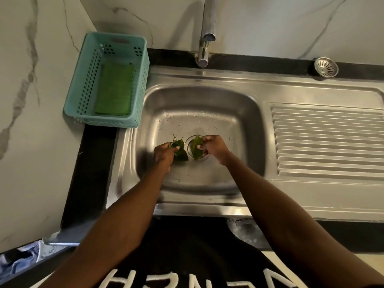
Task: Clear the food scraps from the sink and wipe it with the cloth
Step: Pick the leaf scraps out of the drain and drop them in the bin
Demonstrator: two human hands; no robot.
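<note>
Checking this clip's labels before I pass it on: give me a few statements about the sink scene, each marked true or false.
1. Both hands hold green leaves down in the sink basin. True: the left hand grips leaves beside the drain, and the right hand pinches a leaf over it.
2. The green cloth is being wiped across the basin. False: the cloth lies in the teal basket left of the sink.
3. Water is running from the tap. False: no stream shows below the tap.
4. The metal strainer sits out of the drain. True: the strainer rests on the dark ledge behind the draining board.
</note>
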